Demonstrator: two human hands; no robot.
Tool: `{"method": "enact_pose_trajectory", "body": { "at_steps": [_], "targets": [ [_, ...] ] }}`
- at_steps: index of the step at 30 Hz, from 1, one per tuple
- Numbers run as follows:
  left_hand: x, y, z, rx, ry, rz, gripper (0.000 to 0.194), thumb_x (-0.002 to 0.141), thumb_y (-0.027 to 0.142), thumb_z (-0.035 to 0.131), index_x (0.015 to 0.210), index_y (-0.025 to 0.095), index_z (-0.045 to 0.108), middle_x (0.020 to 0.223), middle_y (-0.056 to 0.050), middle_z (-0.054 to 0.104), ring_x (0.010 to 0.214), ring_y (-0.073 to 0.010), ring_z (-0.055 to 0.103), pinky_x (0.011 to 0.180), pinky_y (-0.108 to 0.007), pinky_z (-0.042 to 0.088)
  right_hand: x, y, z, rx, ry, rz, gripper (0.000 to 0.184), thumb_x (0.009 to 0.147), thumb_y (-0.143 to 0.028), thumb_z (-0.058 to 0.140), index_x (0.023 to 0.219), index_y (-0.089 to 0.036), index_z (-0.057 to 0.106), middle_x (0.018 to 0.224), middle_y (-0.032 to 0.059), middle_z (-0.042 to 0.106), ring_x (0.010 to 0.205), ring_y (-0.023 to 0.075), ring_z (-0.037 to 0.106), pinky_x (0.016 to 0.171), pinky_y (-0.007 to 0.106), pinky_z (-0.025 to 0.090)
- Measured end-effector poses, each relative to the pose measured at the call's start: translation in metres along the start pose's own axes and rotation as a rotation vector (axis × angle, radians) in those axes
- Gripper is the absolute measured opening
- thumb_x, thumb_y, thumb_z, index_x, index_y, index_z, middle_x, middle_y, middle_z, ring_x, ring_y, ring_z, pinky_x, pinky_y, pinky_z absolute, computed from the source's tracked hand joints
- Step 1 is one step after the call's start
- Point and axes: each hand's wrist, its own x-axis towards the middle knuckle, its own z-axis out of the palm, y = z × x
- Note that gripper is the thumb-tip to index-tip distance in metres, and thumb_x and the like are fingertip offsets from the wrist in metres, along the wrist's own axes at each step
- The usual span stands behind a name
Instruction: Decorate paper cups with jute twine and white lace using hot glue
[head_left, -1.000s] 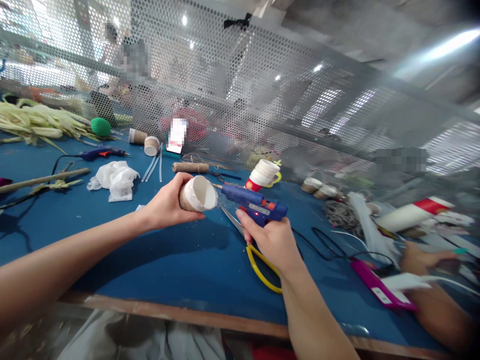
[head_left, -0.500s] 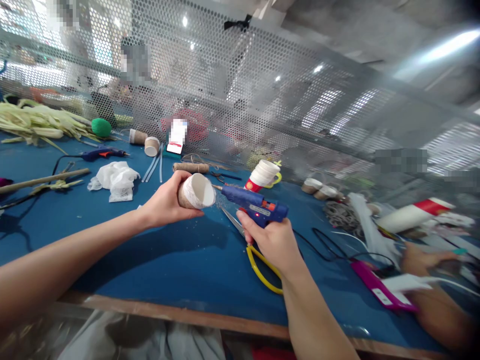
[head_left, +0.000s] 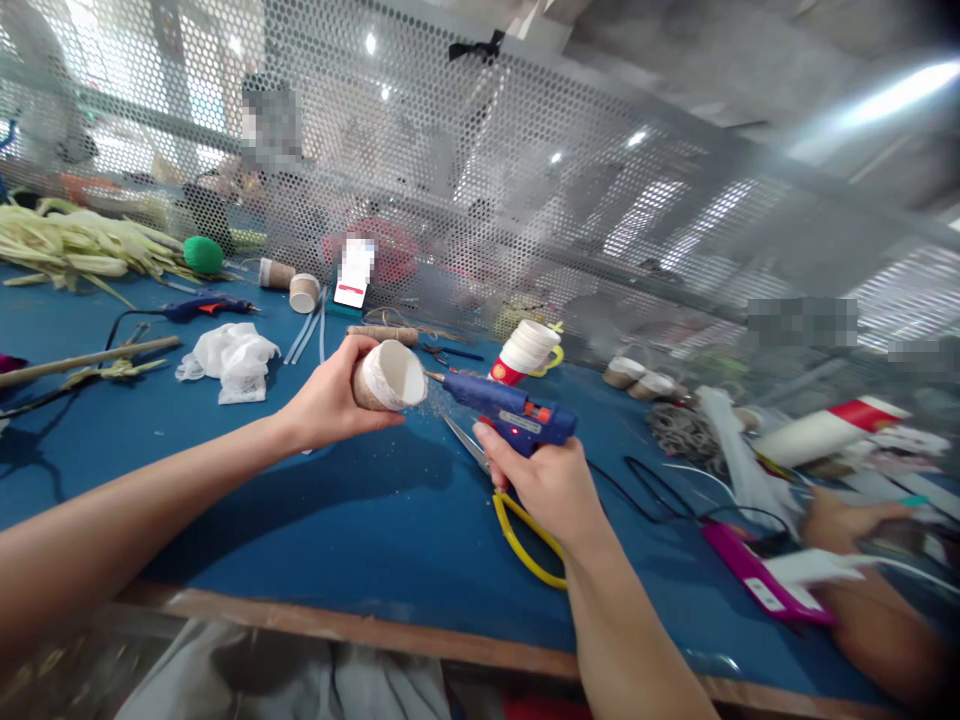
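Note:
My left hand (head_left: 334, 400) is wrapped round a paper cup (head_left: 390, 377) covered in twine with white lace at the rim. The cup is tilted, its mouth facing right and toward me. In my right hand (head_left: 540, 480) is a blue glue gun (head_left: 510, 405) with a small red light lit on its side. Its nozzle points left, close to the cup's rim; whether they touch I cannot tell. Beneath the gun lie scissors (head_left: 517, 545) with yellow handles, partly hidden by my right hand.
White lace (head_left: 232, 360), glue sticks (head_left: 304, 335) and a twine roll (head_left: 382, 333) lie behind my left hand. Stacked paper cups (head_left: 525, 350) stand beyond the gun. Another glue gun (head_left: 210, 307) rests at left. On the right are a purple power strip (head_left: 761, 575) and another person's arm (head_left: 862, 600).
My left hand has shifted the cup slightly left and up, leaving a little more space before the nozzle. My right hand and the glue gun stay nearly still.

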Motion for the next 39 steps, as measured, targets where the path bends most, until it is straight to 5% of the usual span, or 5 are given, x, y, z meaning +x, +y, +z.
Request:
{"method": "enact_pose_trajectory", "body": {
  "at_steps": [20, 39],
  "targets": [
    [0.0010, -0.0002, -0.0017, 0.045, 0.041, 0.001, 0.060, 0.058, 0.033, 0.075, 0.103, 0.020, 0.038, 0.106, -0.007, 0.056, 0.097, -0.0228, 0.056, 0.084, -0.039, 0.045, -0.0009, -0.0035, -0.0007, -0.040, -0.016, -0.031, 0.042, 0.076, -0.043, 0.057, 0.042, -0.020, 0.048, 0.034, -0.0005, 0.051, 0.033, 0.0116, 0.051, 0.041, 0.024, 0.046],
    [-0.0007, 0.0001, 0.0000, 0.007, -0.056, 0.008, 0.064, 0.054, 0.035, 0.076, 0.105, 0.020, 0.039, 0.104, -0.008, 0.057, 0.095, -0.0252, 0.058, 0.081, -0.038, 0.046, 0.0012, 0.0007, 0.0001, 0.001, 0.012, -0.016, 0.039, 0.075, -0.046, 0.058, 0.048, -0.018, 0.051, 0.035, -0.0008, 0.051, 0.032, 0.0109, 0.049, 0.040, 0.023, 0.044]
  ]
}}
